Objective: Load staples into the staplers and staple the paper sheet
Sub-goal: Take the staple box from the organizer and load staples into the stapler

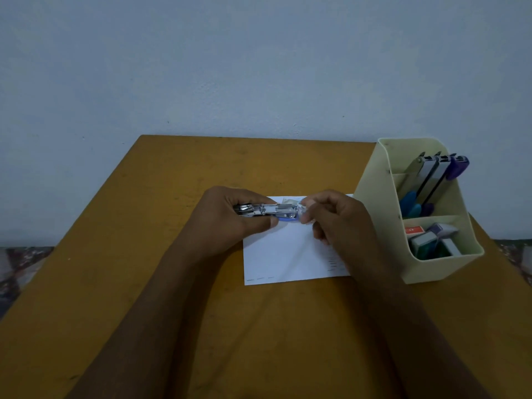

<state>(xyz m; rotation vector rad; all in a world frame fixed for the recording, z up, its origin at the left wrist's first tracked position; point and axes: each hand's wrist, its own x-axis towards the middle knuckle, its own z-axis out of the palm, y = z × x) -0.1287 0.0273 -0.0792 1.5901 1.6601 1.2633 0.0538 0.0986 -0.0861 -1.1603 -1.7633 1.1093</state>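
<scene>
Your left hand (230,223) is curled round the left end of the stapler (273,211), thumb underneath, holding it level just above the table (172,283). Your right hand (336,223) pinches the stapler's right tip with thumb and forefinger; the blur hides whether anything else sits between them. Metal and a bit of blue show mid-stapler, and its left end is buried in your palm. Under both hands lies the paper (282,254), nearer the table's right edge, its far edge mostly hidden by your hands. At the right edge stands a holder (374,203), with staplers (431,177) upright in the back compartment and small boxes (431,240) in front, their labels unreadable.
</scene>
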